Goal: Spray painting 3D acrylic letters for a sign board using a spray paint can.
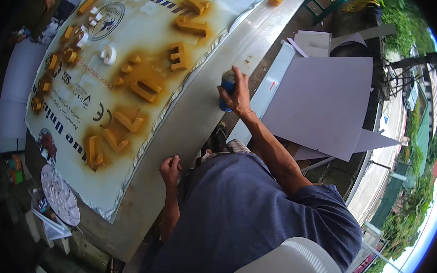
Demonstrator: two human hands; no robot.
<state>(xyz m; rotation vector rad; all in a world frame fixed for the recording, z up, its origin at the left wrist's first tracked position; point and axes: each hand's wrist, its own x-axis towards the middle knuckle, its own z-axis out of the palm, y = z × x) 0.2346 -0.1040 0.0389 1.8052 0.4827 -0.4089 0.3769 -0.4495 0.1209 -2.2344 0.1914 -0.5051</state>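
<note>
Ochre paint coats raised block letters (145,88) spread across a printed white sheet (70,100) on a metal worktable (180,114), with brown overspray hazing the surface around those nearest the worker, as I follow from a remote post. The right hand (239,95) is clamped around a blue spray can (225,103), index finger reaching up to its top, seen against the table's near edge and apart from the letters. I see no mist leaving it. The left hand (170,170) is low by the table edge, fingers loosely curled together; I cannot tell whether anything is inside them.

I judge the step in hand to be spray-coating the letters, well along on the near side. Farther in, a curved white letter (108,55) and small white pieces (94,17) show pale faces among the ochre ones. As I read it, the next move calls for bringing the can over the sheet, its spray aimed at those pale pieces, then a light, even sweep. Fingers should keep clear of the coated letters, which may be wet and could smear or shift if brushed.
</note>
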